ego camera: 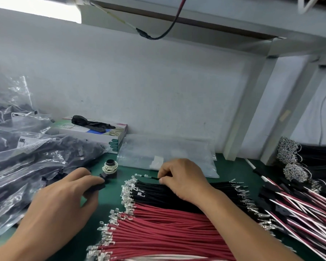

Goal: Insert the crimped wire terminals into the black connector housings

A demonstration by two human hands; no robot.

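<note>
Fingers (163, 178) of my right hand (183, 178) curl down onto the far edge of the black wires (169, 193) and pinch one black wire (154, 178) near its crimped terminal (146, 175), which juts out to the left just above the pile. My left hand (64, 196) is curled round a black connector housing (100, 185), thumb and fingertips gripping it just above the green worktop (109, 196). The two hands are near each other but apart.

Black wires lie in a flat bundle under my right hand, their silvery terminals lined up along the left end. Just beside them, nearer to me, lies a bundle of red wires (167, 228), terminals also to the left. To the right is a heap of red-and-white wires (309, 210) with black ends, and beyond it more black wire bundles (318, 157).

On my left, clear plastic bags (26, 159) full of dark parts are piled up. A small black spool (110, 167) wrapped with pale rubber bands stands between the bags and a flat clear bag (167, 153). Behind it, by the wall, is a glove box (94, 132) with a black glove (90, 122) poking out.
</note>
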